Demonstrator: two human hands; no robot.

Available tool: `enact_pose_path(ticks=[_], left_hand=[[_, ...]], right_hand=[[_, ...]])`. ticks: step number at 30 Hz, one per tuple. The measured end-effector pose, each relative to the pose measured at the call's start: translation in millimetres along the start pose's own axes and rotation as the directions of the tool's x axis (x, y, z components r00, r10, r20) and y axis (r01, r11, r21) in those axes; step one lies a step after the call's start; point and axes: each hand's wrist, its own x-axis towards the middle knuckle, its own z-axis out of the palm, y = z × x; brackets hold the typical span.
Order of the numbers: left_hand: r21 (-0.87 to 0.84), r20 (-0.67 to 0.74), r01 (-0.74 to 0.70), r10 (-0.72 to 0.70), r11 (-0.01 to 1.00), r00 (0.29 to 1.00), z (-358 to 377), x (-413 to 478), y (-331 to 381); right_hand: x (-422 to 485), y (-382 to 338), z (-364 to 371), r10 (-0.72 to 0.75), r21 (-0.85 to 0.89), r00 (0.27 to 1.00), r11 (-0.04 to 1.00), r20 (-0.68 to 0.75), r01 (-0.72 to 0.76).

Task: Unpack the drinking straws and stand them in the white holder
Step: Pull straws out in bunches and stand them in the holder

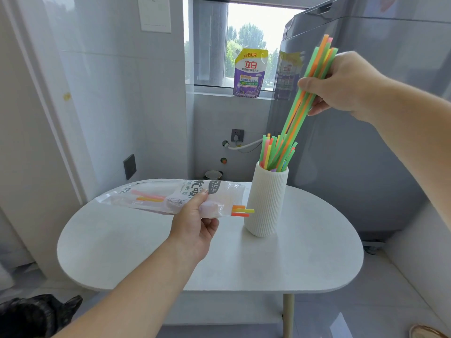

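A ribbed white holder (pixel 266 203) stands on the white table (pixel 170 259) with several coloured straws (pixel 273 152) upright in it. My right hand (pixel 341 84) grips a bundle of green and orange straws (pixel 296 111), tilted, their lower ends at the holder's mouth among the others. My left hand (pixel 195 223) holds a clear plastic straw packet (pixel 170 196) level above the table, left of the holder. A few orange and yellow straws (pixel 242 211) poke out of the packet's open right end, close to the holder's side.
A grey washing machine (pixel 366 142) stands right behind the table. A purple detergent pouch (pixel 250 74) sits on the window sill. A dark animal (pixel 36 315) lies on the floor at bottom left. Wall sockets and a hose are behind the table.
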Motion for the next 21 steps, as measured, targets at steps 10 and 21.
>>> enact_pose_path(ticks=[10, 21], left_hand=[[-0.006, 0.007, 0.002, -0.002, 1.000, 1.000, -1, -1, 1], [-0.010, -0.002, 0.004, -0.004, 1.000, 1.000, 1, 0, 1]], right_hand=[[-2, 3, 11, 0.034, 0.032, 0.998, 0.999, 0.045, -0.035], [-1, -5, 10, 0.011, -0.003, 0.993, 1.000, 0.116, -0.011]])
